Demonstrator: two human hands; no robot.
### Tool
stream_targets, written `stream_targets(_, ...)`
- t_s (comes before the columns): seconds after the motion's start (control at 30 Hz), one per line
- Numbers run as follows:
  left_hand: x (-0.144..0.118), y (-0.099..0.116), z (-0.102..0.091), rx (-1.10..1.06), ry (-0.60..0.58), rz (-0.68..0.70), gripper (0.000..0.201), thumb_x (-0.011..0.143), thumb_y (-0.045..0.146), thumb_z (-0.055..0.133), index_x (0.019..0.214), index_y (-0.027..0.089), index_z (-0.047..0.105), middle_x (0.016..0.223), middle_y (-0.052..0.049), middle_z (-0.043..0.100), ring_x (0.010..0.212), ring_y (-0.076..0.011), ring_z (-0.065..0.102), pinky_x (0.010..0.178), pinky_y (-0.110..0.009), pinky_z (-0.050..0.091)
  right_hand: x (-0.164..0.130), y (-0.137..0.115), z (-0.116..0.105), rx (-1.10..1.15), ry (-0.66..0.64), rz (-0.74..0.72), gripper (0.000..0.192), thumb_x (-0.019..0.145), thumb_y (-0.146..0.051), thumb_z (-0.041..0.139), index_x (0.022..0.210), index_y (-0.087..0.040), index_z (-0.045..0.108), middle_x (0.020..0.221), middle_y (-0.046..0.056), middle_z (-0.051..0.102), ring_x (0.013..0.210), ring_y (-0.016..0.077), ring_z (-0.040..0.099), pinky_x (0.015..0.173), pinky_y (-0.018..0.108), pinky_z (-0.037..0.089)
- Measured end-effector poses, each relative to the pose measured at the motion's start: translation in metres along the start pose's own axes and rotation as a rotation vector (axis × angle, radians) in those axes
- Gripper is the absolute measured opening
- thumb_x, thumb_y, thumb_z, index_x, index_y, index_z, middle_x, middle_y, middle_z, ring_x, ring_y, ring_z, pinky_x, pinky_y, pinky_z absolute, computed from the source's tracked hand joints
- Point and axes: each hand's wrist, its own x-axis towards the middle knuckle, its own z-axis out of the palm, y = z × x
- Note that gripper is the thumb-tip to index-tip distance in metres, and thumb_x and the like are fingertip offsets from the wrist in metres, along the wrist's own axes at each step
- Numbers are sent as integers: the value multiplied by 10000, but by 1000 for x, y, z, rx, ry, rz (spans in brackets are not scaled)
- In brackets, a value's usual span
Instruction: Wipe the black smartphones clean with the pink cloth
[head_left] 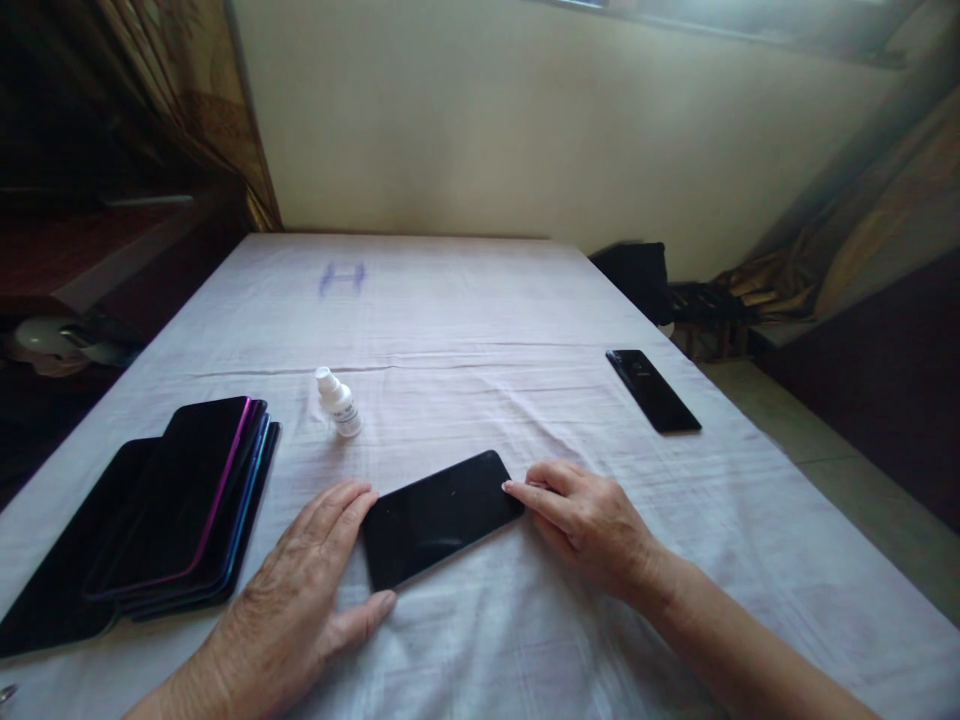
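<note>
A black smartphone (442, 520) lies screen up at a slant on the cloth-covered table, with a few small light marks on its glass. My left hand (307, 580) grips its left end, thumb at the near corner and fingers at the far corner. At the other end, my right hand (577, 515) is closed, its index fingertip touching the screen's right edge. A tiny whitish spot shows at that fingertip; whatever may be under the curled fingers is hidden. Just beyond the phone stands a small white bottle (339, 402) with a white cap.
Left of my left hand, several phones lie stacked, a pink-edged phone (191, 490) on top, beside a larger dark tablet-like device (67, 560). Another black phone (652, 390) lies face down near the right edge. The table's white cloth (465, 300) reaches the wall.
</note>
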Motion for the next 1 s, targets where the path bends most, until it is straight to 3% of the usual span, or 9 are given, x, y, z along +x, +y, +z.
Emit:
stream_targets(0.13,-6,1,-5,-21,-10,72,634,840,412,611,1408,192,433,1439,-116,533,1291,-293,541,1042,-406,495,8,-2,1,-45,-17,67,297,907,-85,500,1077,-205,712,908,57,691,785,164,644,674,261,525)
stream_targets(0.3,-5,2,1,-14,24,132,659,865,462,609,1424,164,428,1423,-137,548,1318,-313,509,1083,-461,443,15,-16,4,-139,-24,176,274,867,-79,558,1045,-205,724,900,54,688,784,175,628,691,266,512)
stream_targets(0.43,-8,3,8,-25,-21,120,784,845,506,642,1489,164,354,1472,-136,507,1363,-328,459,1138,-493,364,12,-29,7,-165,-26,199,341,826,-57,570,1112,-177,713,962,81,689,816,197,626,726,290,521)
stream_targets(0.53,-10,4,12,-25,-19,97,773,865,512,627,1492,159,346,1481,-143,496,1372,-324,450,1154,-503,331,12,-34,9,-185,-36,217,341,836,-49,570,1106,-196,716,957,78,690,798,189,624,702,278,512)
stream_targets(0.83,-10,5,11,-28,21,112,742,883,532,606,1479,161,366,1456,-149,523,1354,-332,474,1116,-498,390,30,-35,20,-180,-33,283,293,871,-79,577,1070,-236,723,943,61,689,824,180,628,706,253,497)
stream_targets(1.0,-10,5,12,-48,32,111,746,873,513,623,1487,180,359,1450,-138,534,1337,-334,495,1109,-506,404,31,-31,22,-167,50,277,304,922,-99,505,1160,-197,667,960,80,708,848,191,646,751,277,509)
